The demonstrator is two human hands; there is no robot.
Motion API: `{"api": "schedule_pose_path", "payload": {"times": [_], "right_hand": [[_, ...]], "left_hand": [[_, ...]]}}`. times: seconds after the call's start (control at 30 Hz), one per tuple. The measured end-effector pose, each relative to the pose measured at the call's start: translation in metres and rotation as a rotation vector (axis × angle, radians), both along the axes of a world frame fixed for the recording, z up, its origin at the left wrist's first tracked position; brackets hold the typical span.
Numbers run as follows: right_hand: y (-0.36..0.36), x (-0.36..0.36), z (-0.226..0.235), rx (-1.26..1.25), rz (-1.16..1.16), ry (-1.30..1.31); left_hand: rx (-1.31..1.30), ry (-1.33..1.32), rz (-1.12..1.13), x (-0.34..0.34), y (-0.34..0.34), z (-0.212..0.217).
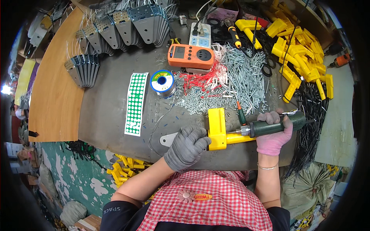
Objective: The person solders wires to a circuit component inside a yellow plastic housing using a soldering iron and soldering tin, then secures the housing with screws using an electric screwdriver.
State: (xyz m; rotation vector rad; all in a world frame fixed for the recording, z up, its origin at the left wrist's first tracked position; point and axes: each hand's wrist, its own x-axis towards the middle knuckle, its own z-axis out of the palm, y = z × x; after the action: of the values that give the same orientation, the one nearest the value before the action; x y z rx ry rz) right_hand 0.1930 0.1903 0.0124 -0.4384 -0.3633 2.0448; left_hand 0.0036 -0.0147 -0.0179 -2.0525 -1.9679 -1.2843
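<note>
The left grip point(187, 148) is clamped on the plate point(166, 139) of a yellow housing point(217, 129), over the near part of the surface point(106, 119); the right grip point(274, 134) wraps a driver point(260, 129), nose toward the housing, screws point(244, 77) beyond

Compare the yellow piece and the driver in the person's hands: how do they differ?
Colour: the yellow piece is bright yellow; the driver is dark green.
Shape: the yellow piece has a boxy block; the driver has a rounded barrel.
Hold: the left hand grips the yellow piece; the right hand grips the driver.
Shared: both are in gloved hands.
</note>
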Motion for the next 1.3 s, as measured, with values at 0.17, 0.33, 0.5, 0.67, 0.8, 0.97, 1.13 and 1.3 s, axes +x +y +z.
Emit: {"api": "schedule_pose_path", "payload": {"times": [0.17,0.33,0.5,0.67,0.8,0.97,1.13,1.3], "right_hand": [[0.002,0.002,0.007,0.084,0.011,-0.012],[-0.001,0.004,0.018,0.101,0.026,-0.013],[-0.011,0.022,0.023,0.181,0.086,-0.017],[-0.019,0.023,0.014,0.153,0.107,-0.022],[-0.023,0.019,0.012,0.174,0.119,0.017],[-0.028,0.022,0.007,0.173,0.105,0.041],[-0.028,0.023,0.001,0.178,0.097,0.092],[-0.029,0.025,-0.005,0.13,0.062,0.11]], "left_hand": [[-0.266,-0.411,0.267,-0.024,0.001,0.021],[-0.303,0.064,0.539,-0.065,0.024,-0.006],[-0.154,0.071,0.372,-0.069,0.022,-0.005],[-0.236,-0.406,0.183,-0.012,-0.018,0.016],[-0.06,-0.262,0.004,-0.002,-0.025,-0.007],[-0.094,-0.293,-0.051,-0.004,-0.025,-0.001],[-0.174,-0.368,-0.004,-0.002,-0.029,0.0],[-0.062,-0.299,-0.009,-0.003,-0.028,-0.003]]}}
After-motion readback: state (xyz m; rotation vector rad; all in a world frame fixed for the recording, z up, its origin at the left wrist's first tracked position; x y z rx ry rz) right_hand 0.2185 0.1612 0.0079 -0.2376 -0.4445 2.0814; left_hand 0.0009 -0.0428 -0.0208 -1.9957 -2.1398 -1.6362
